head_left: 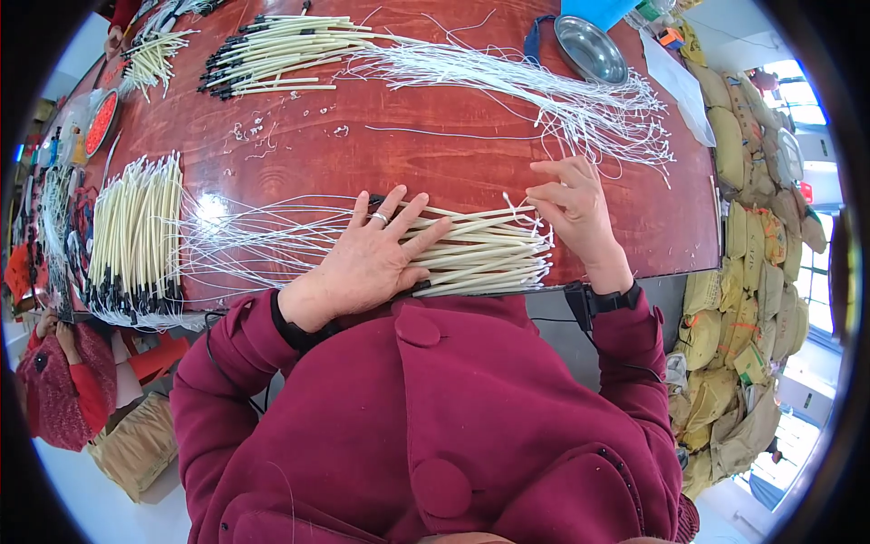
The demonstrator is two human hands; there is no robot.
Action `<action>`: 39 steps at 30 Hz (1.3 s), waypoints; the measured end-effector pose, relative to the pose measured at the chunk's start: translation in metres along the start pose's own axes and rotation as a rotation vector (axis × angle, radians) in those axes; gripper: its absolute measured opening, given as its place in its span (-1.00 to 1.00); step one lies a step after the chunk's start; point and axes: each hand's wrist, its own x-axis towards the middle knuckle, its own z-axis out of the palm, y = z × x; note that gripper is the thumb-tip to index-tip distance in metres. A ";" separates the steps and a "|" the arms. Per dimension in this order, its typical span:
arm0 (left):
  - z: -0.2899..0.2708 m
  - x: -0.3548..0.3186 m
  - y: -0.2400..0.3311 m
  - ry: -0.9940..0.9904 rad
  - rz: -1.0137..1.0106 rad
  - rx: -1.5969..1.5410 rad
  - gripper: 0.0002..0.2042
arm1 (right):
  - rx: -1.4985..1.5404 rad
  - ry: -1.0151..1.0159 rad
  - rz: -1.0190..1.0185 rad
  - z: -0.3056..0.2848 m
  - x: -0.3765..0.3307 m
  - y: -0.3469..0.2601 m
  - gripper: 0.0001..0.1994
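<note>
Your left hand (367,258) lies flat, unclenched, pinning the cream tube bundle (480,249) at the red table's (435,145) near edge. Your right hand (573,207) pinches its white string ends (535,218); keep them even.

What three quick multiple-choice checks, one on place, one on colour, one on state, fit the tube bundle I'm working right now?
1. Where is the metal bowl?
A. far right of the table
B. near left edge
C. on the floor

2. What colour are the tubes under the hands?
A. blue
B. cream
C. green

3. How is the left hand?
A. fisted
B. lifted clear
C. flat, fingers spread

Key: 1 A, it sits by the far right edge. 2 B, pale cream with white strings. 3 C, palm presses the bundle while the right hand pinches strings.
</note>
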 end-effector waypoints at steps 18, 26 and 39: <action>-0.002 0.002 0.002 0.003 -0.002 -0.007 -0.31 | -0.055 -0.040 -0.061 0.008 0.020 0.006 -0.92; 0.000 0.001 0.000 0.011 -0.001 0.004 -0.33 | 0.007 -0.107 -0.105 0.022 0.034 -0.004 -0.92; 0.003 -0.002 -0.002 -0.017 -0.005 0.005 -0.31 | 0.046 -0.116 -0.241 0.024 0.043 0.003 -0.93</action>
